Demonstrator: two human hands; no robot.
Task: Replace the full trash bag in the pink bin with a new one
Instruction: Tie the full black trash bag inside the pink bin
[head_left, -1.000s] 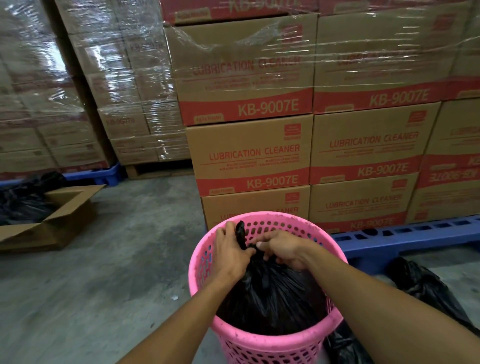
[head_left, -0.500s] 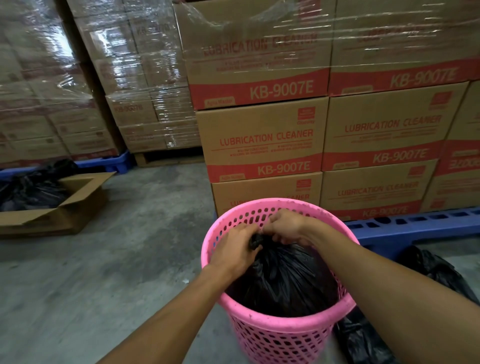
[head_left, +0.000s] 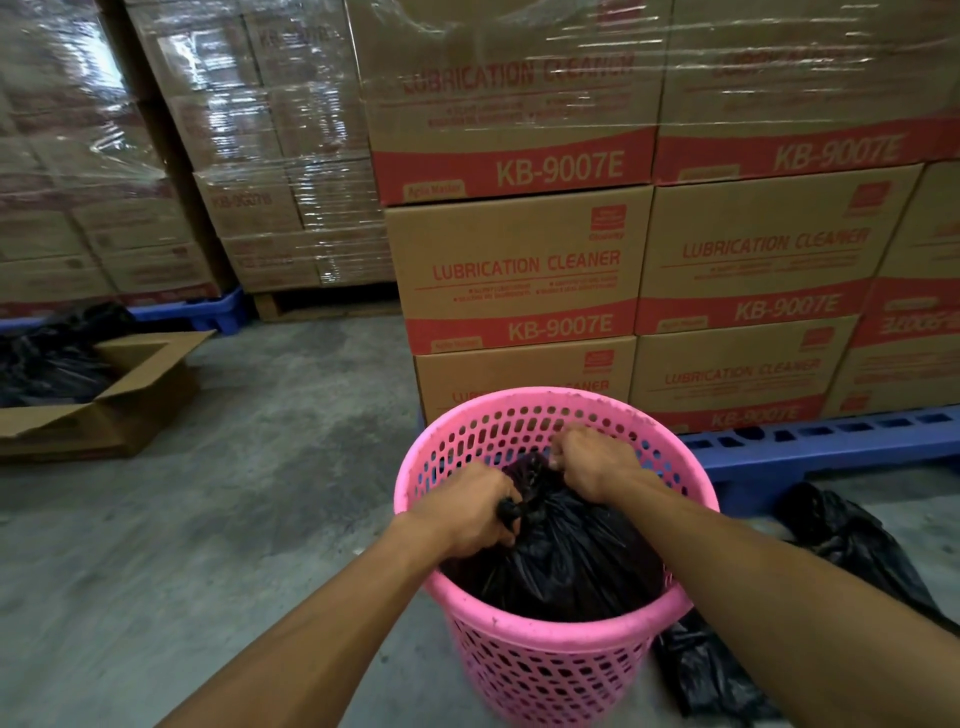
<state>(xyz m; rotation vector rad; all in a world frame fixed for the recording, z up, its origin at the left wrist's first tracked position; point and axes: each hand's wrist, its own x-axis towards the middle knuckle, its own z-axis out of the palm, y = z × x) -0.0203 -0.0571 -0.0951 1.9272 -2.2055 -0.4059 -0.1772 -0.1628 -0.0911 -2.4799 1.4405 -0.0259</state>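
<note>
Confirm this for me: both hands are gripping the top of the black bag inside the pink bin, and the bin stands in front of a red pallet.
One detail is wrong: the pallet is blue, not red, as the head view shows. The rest holds: the left hand and right hand both grip the top of the black bag inside the pink bin.

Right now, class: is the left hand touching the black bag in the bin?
Touching. The head view shows the left hand closed around a twisted end of the black bag.
</note>
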